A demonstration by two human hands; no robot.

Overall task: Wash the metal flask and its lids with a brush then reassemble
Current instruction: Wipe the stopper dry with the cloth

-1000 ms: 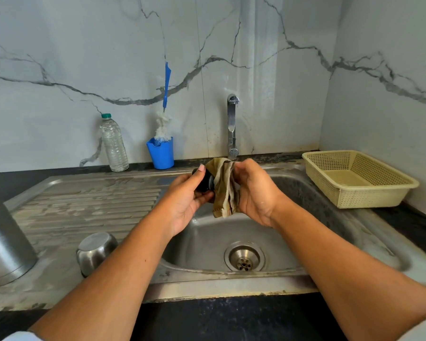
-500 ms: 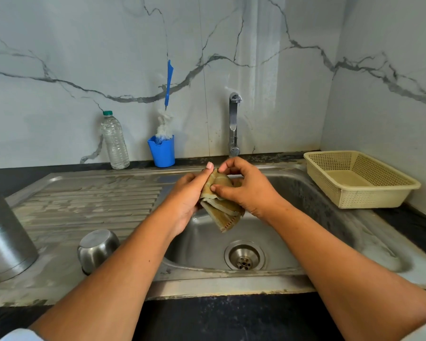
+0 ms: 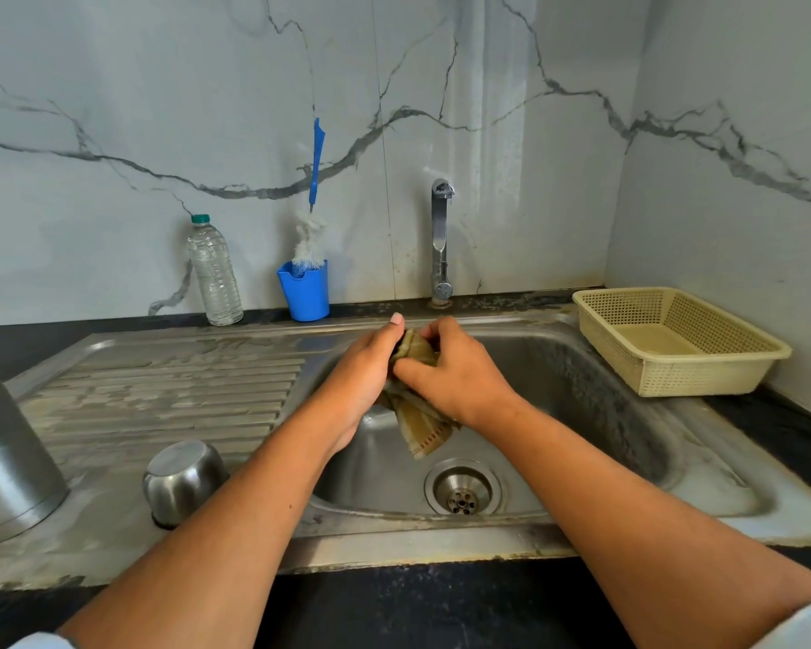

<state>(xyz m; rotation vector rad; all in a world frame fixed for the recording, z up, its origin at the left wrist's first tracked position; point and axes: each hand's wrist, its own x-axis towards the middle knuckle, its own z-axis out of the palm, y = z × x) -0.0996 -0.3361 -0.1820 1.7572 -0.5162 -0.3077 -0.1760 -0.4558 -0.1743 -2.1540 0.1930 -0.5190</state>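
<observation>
Over the sink basin [image 3: 581, 414], my left hand [image 3: 361, 381] and my right hand [image 3: 460, 377] both grip a bunched olive cloth [image 3: 422, 428]. Its loose end hangs down toward the drain. Whatever is inside the cloth is hidden by it and my fingers. The tall metal flask body [image 3: 10, 461] stands at the far left edge of the drainboard. A steel cup-shaped lid [image 3: 183, 480] sits upside down on the drainboard near the front. The blue-handled bottle brush [image 3: 317, 171] stands in a blue cup [image 3: 303, 292] against the wall.
A clear plastic water bottle [image 3: 214, 269] stands left of the blue cup. The tap [image 3: 441, 241] rises behind the basin with no water running. A cream plastic basket [image 3: 675, 339] sits at the right, by the corner wall.
A small black lid showed in my left hand one second ago. The cloth now covers it. My right hand has turned over the top of the cloth, and both hands sit slightly lower.
</observation>
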